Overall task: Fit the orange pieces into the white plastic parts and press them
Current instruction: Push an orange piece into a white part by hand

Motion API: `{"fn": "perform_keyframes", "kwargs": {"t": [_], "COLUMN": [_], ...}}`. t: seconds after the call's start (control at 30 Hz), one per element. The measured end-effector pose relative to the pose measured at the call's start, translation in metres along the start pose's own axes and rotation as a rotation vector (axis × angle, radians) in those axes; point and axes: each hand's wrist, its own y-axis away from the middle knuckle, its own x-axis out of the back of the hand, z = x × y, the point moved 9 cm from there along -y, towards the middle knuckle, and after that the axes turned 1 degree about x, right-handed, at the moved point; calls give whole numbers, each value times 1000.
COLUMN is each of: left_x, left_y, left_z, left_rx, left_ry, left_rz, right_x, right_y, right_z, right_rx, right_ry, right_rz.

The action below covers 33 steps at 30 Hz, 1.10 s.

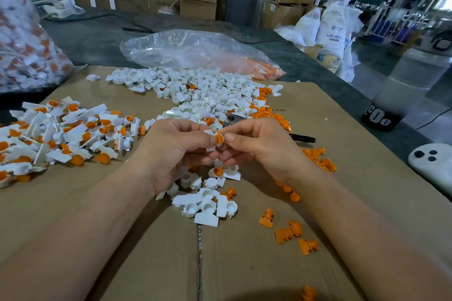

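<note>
**Visitor:** Orange piece (219, 138) seated in the mouth of a white plastic part (209, 148), held above the cardboard-covered tabletop (117, 203). The left hand (176, 151) pinches the white part. The right hand (259, 146) pinches the orange cap between thumb and forefinger. What makes a good press, from where you stand?

**Bystander:** Squareness, I'd judge. Keep the cap level with the white rim, steady the part with the left fingers and push straight down its axis. A tilted cap would likely jam or sit proud.

**Visitor:** And the tally?

**Bystander:** One orange piece and one white part in hand. Four loose orange pieces (287, 231) lie by the right forearm, with more strung out behind the right wrist. The heap of bare white parts (195, 90) beyond the hands is past counting, and so is the heap of finished ones (61, 134) on the left. One clear bag (190, 49) lies behind them, and a second, bulging bag (24, 39) stands at far left.
</note>
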Motion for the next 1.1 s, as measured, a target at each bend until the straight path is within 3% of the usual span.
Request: {"fn": "perform_keyframes", "kwargs": {"t": [0.3,0.4,0.7,1.1], "left_x": [1,1,0,-1], "left_y": [0,-1,1,0], "left_z": [0,-1,2,0], "left_rx": [12,23,-5,7], "left_ry": [19,34,-11,-17], "left_rz": [4,14,0,-10], "right_x": [0,4,0,3], "right_y": [2,4,9,7], "right_z": [-3,-15,-29,-28], "right_rx": [33,168,394,427], "right_ry": [31,231,348,390], "right_rz": [-23,66,130,149]}}
